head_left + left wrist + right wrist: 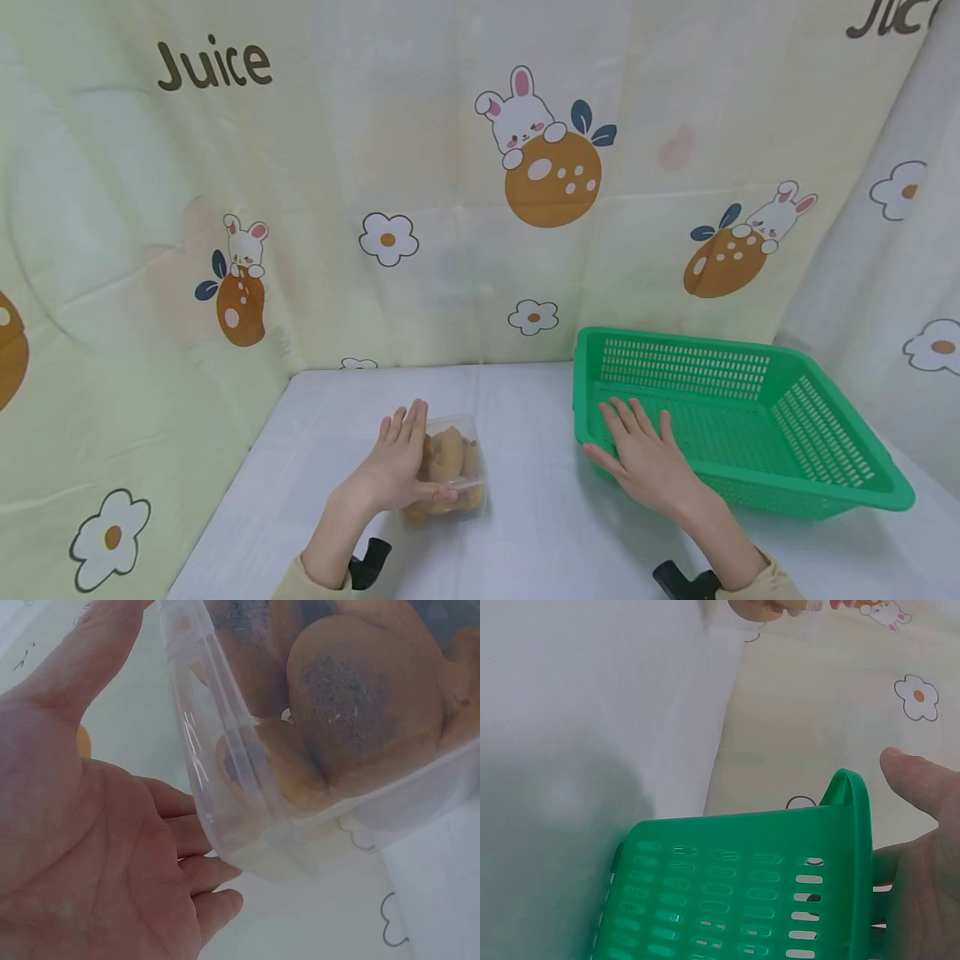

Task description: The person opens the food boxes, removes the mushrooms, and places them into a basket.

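My left hand (393,471) lies along the left side of a clear plastic box (467,423), its fingers straight and its thumb stretched across the front. Inside the box are several rounded tan-brown pieces (367,705), some with dark speckled patches; their kind is unclear. In the left wrist view the palm faces the box wall, with the fingertips right at its lower edge. My right hand (648,462) is held with extended fingers over the left rim of a green plastic basket (750,342). From the right wrist, its fingers pass behind the rim (862,877), and the thumb stays apart.
Both things stand on a white-covered table (517,533), the box left of centre and the slotted basket at the right. A cream curtain (450,308) printed with rabbits, oranges and flowers hangs behind the table and down its sides. Dark straps (369,565) sit at the wrists.
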{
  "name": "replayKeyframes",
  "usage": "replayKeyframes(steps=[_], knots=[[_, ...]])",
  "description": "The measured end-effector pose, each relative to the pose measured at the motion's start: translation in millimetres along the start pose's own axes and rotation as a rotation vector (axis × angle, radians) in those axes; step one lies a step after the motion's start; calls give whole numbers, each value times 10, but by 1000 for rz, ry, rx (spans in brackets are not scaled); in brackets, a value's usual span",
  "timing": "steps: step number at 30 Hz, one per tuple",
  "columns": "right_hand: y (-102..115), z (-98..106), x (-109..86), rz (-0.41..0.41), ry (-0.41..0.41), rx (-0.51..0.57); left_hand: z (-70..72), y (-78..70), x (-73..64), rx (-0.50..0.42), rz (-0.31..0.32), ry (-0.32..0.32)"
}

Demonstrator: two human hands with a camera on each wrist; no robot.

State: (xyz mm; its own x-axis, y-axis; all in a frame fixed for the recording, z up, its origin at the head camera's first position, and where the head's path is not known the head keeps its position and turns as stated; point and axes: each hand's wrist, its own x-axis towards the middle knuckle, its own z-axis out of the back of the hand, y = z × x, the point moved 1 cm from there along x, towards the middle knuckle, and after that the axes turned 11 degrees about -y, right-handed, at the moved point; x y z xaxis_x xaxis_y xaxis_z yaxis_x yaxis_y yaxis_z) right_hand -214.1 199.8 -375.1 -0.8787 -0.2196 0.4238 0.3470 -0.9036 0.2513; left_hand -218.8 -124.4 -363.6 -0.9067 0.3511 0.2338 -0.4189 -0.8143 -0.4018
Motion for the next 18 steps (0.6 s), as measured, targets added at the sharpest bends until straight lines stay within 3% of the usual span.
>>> replayKeyframes(steps=[11, 18], knots=[[45, 3, 17, 2, -2, 2, 18, 26, -23, 23, 4, 0], [223, 6, 75, 77, -21, 44, 47, 129, -185, 36, -19, -31]])
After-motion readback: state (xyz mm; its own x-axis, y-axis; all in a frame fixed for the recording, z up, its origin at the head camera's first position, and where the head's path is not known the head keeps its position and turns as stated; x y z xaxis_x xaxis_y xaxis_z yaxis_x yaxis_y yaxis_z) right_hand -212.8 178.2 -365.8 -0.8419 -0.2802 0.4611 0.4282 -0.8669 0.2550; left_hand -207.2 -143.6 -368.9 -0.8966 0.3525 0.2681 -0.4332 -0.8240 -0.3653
